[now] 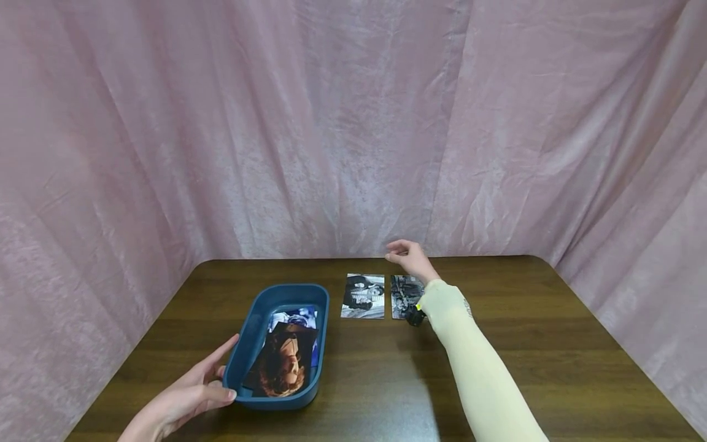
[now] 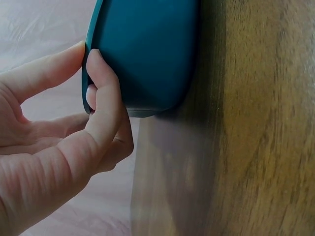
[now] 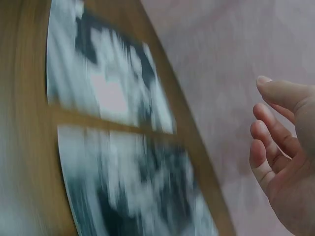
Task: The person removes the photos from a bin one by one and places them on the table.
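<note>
"Why does the left grip (image 1: 190,387) pinch the blue rectangular plastic tub's (image 1: 276,403) rim?"

"Perhaps steadying it, left of two square black-and-white photos (image 1: 363,296) on the brown wooden bench (image 1: 375,380); the right grip (image 1: 412,259), loosely parted, holds nothing."

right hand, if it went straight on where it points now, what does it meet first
Probably the pink curtain behind the table: the right hand points forward and left, with nothing seen between, though depth is hard to judge.

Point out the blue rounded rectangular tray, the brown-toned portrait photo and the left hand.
Blue rounded rectangular tray (image 1: 324,322): head view, right wall.
Brown-toned portrait photo (image 1: 286,361): head view, middle.
Left hand (image 1: 190,391): head view, middle.
</note>
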Demonstrator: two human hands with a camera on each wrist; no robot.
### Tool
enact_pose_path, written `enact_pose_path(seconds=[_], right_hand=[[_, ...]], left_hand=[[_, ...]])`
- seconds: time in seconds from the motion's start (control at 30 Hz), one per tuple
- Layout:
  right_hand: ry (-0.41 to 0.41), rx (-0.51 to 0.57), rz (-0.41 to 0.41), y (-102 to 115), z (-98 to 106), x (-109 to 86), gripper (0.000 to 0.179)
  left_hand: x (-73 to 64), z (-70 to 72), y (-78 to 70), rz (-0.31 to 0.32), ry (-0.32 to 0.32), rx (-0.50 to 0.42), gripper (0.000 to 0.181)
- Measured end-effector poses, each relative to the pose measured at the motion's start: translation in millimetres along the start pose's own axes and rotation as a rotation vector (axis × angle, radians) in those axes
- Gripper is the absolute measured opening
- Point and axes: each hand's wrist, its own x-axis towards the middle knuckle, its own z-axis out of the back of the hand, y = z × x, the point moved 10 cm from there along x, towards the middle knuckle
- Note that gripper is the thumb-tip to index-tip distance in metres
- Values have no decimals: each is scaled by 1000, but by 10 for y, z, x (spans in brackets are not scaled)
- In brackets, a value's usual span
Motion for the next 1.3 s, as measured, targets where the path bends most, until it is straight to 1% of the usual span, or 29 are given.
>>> enact_pose_path(seconds=[0.2, 0.33, 0.43, 0.53, 0.63, 0.7, 0.77, 0.8, 0.87, 0.93, 1.0, 1.13, 1.17, 1.23, 1.3], right_hand=[[69, 39, 89, 593, -594, 185, 30], [118, 60, 151, 974, -969, 227, 30], [132, 84, 183, 1217, -1195, 217, 29], [87, 130, 221, 1440, -1375, 170, 26], [-3, 192, 262, 1610, -1553, 55, 22], [-59, 224, 293, 1674, -1671, -47, 19], [-79, 246, 314, 1696, -1802, -156, 18], [-74, 243, 325, 1698, -1863, -204, 19], [-41, 214, 328, 1667, -1997, -280, 18], [13, 149, 326, 1623, -2131, -333, 19], [98, 68, 311, 1574, -2265, -378, 19], [323, -101, 286, 1493, -2532, -479, 16], [368, -143, 281, 1475, -2579, -504, 13], [429, -233, 267, 1437, -2644, -543, 9], [463, -314, 249, 1402, -2673, -572, 12]], left_hand=[[8, -6, -24, -9, -6, 1, 99], [13, -31, -34, 0, -6, 4, 99], [15, -47, -43, -6, -5, 9, 99], [5, -51, -49, -17, -2, 16, 99], [-10, -48, -48, -21, 3, 23, 98], [-8, -51, -50, -19, 2, 23, 98], [0, -56, -48, -10, -4, 21, 99], [6, -60, -49, -5, -7, 19, 99], [18, -64, -52, 1, -13, 15, 100], [22, -67, -57, 2, -17, 13, 100], [23, -71, -64, 0, -16, 10, 100], [11, -74, -82, -11, -5, 6, 99], [9, -74, -85, -13, -1, 6, 99], [4, -73, -91, -18, 4, 5, 99], [2, -72, -89, -18, 5, 3, 99]])
